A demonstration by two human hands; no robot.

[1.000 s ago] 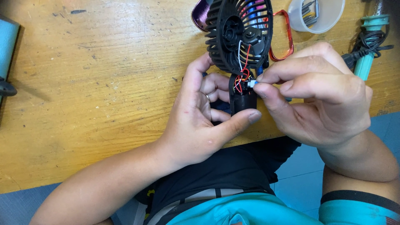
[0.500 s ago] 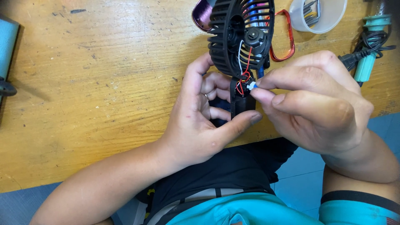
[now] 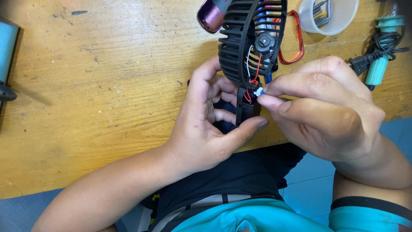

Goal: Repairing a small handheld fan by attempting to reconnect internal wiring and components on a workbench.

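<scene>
Small white connector sits at the top of the black fan handle, right where the red and white wires come down from the motor hub. It's held in the air just above the near edge of the tabletop, over the lap.

Right hand: index and thumb tips pinched together on the connector, coming in from the right side. Fingers run roughly horizontal, so the pinch axis lies across the handle's long axis.

Left hand: wrapped shut around the handle, thumb across the lower front, fingers behind. Handle stands near vertical in view, with the black fan grille pointing away from the body.

Right hand is the one on the connector; left only steadies the fan body just below it.

Around it on the tabletop: red carabiner behind the grille, purple glossy piece upper left of it, white plastic cup with small metal parts, teal tool with a black cord at far right, a grey-blue object at the left edge.
</scene>
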